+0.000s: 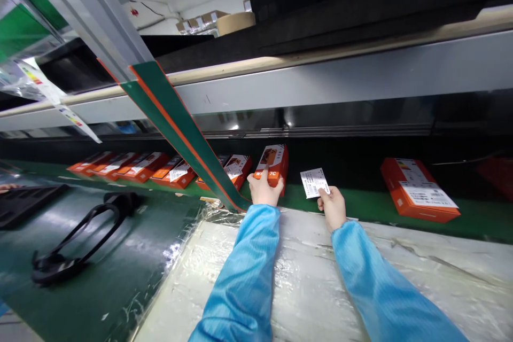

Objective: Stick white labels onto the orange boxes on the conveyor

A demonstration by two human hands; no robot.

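An orange box with a white-and-dark printed top sits on the dark green conveyor belt. My left hand grips the near end of this box, fingers spread over its front and sides. To the right, my right hand pinches a white printed label by its lower right corner, just above the belt. The label's print is too small to read. Farther right on the belt lies another orange box, bearing a white label on top. Light blue sleeves cover both of my arms.
Several orange boxes line the belt at left. A slanted post with green and orange covering stands left of my hands. A black looped strap-like object lies on the green table. Another person's hand shows at the left edge.
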